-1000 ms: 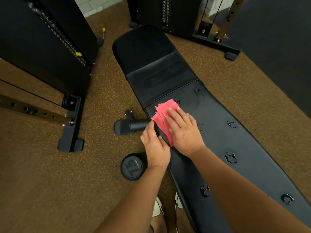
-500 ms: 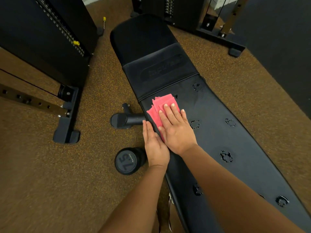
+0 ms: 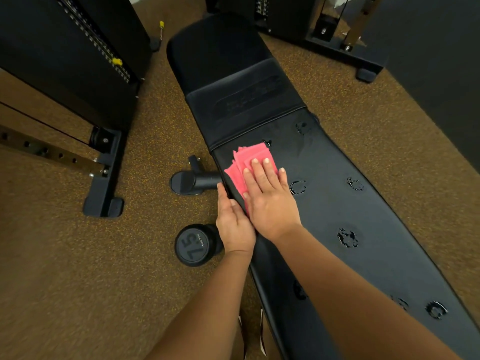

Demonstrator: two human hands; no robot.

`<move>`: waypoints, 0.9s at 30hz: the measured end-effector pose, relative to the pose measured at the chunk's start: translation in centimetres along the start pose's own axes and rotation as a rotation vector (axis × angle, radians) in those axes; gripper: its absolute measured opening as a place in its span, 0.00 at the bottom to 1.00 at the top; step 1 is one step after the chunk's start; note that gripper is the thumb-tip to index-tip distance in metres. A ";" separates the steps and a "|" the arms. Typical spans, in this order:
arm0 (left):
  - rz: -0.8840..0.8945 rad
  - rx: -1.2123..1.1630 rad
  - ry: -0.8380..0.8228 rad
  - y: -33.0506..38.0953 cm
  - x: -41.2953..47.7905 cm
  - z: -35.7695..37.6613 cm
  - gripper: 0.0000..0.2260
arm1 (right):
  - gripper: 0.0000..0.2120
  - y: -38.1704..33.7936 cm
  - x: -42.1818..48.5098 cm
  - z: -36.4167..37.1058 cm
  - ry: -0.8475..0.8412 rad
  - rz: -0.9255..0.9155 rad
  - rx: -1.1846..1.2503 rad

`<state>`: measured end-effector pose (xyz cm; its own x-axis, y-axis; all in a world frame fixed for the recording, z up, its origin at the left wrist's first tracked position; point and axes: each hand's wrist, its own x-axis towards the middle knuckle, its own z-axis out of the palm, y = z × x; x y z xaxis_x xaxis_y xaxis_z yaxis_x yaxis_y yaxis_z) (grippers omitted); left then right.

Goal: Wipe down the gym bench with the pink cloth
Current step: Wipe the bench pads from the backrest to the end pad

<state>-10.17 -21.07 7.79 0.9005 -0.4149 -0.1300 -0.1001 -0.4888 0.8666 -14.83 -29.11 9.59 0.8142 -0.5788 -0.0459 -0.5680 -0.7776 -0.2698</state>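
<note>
Right grip [image 3: 270, 201] spread flat, fingers together, palm pressing the pink cloth [image 3: 249, 162] down onto the counter [image 3: 363, 216]. Left grip [image 3: 233, 224] also flat and unclenched, laid along the counter's left edge, thumb side touching the right hand, holding nothing. Cloth folded in layers, lying just below the seam where the long pad meets a shorter pad, near the left edge.

From the head view, counted: two bare hands and forearms, one cloth, one black padded counter running from lower right up to top centre. One black dumbbell [image 3: 193, 245] marked 15 on the floor just beside the left wrist. One black cylindrical foot [image 3: 192, 181] of the counter frame jutting out to the left, close by the left fingertips. Several ragged tears or worn spots scattered over the long pad; at least eight in sight, some blurred.

Floor [image 3: 65, 281] brown with speckles. Dark weight machine [image 3: 78, 61] at left with a yellow pin [image 3: 117, 61] in its stack; a second machine frame [image 3: 337, 35] at top right. Dark area along the right edge.

Embossed lettering on the shorter pad too faint to read. Much of the cloth hidden under the right palm. Both arms cut off at the bottom edge. Something pale between the forearms, hard to make out.
</note>
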 end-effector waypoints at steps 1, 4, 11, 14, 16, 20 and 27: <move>-0.004 -0.002 0.006 0.0 0.0 0.0 0.24 | 0.26 0.1 -0.3 -0.1 0.008 -0.028 -0.008; -0.024 -0.035 0.020 0.0 -0.1 0.1 0.24 | 0.24 0.6 0.6 -0.5 -0.014 -0.228 -0.010; -0.067 -0.049 0.002 0.0 0.1 0.2 0.23 | 0.32 0.2 4.3 -0.5 -0.174 -0.197 -0.003; -0.035 -0.021 -0.035 0.0 0.0 0.3 0.22 | 0.30 0.0 3.1 -0.5 -0.163 -0.010 -0.010; -0.003 0.025 -0.043 -0.1 0.0 0.4 0.21 | 0.29 -0.2 2.0 -0.4 -0.147 0.059 -0.035; 0.070 0.060 -0.086 -0.1 0.1 0.4 0.21 | 0.31 -0.1 2.1 -0.6 -0.120 -0.005 -0.132; 0.197 0.136 -0.128 -0.3 0.4 0.7 0.23 | 0.29 2.7 5.3 -1.3 -0.152 -0.100 -0.099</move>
<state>-10.06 -21.58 7.16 0.7977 -0.6022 -0.0325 -0.3324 -0.4840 0.8095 -12.24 -34.60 9.88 0.8718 -0.4595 -0.1699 -0.4861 -0.8542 -0.1845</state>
